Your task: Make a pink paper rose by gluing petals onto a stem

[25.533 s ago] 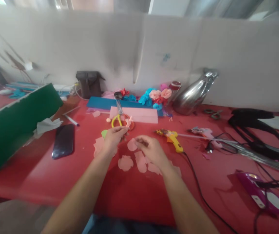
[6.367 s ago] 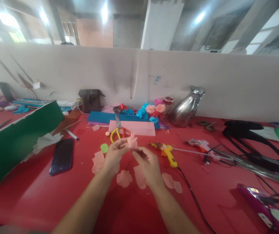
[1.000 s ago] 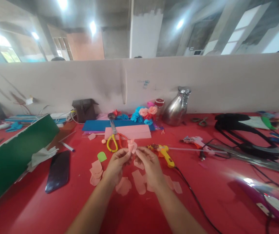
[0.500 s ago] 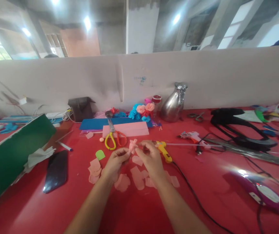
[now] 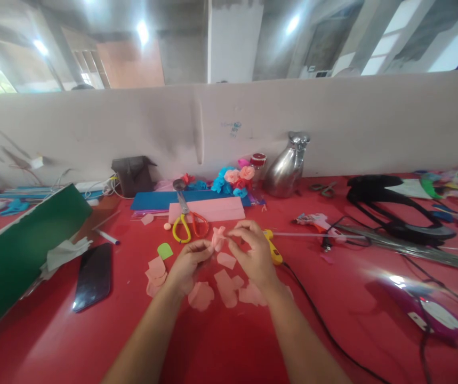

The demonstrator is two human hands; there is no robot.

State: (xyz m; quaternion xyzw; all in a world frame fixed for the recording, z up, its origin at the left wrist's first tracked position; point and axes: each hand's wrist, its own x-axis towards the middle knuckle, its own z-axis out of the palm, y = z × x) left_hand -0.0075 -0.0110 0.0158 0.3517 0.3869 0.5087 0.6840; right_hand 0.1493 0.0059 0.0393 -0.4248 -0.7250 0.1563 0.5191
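A small pink paper flower bud (image 5: 218, 237) is held just above the red table (image 5: 213, 341). My left hand (image 5: 189, 263) pinches it from below with thumb and fingers closed. My right hand (image 5: 250, 253) is closed too, its fingertips pinching the bud's right side. Several loose pink paper petals (image 5: 225, 281) lie on the table under and around both hands. A green paper piece (image 5: 165, 250) lies left of them. Yellow-handled scissors (image 5: 186, 224) and a folded pink paper sheet (image 5: 207, 209) lie just beyond.
A yellow glue gun (image 5: 272, 249) with a black cord lies right of my right hand. A dark phone (image 5: 93, 276) and green board (image 5: 21, 250) are at left. Finished paper flowers (image 5: 234, 180), a metal jug (image 5: 287, 166), wires and a purple device (image 5: 424, 306) sit at the back and right.
Both hands have stayed on the pink bud, shifting slightly; my right hand's fingers have moved up along its right side. The camera view has drifted a little.
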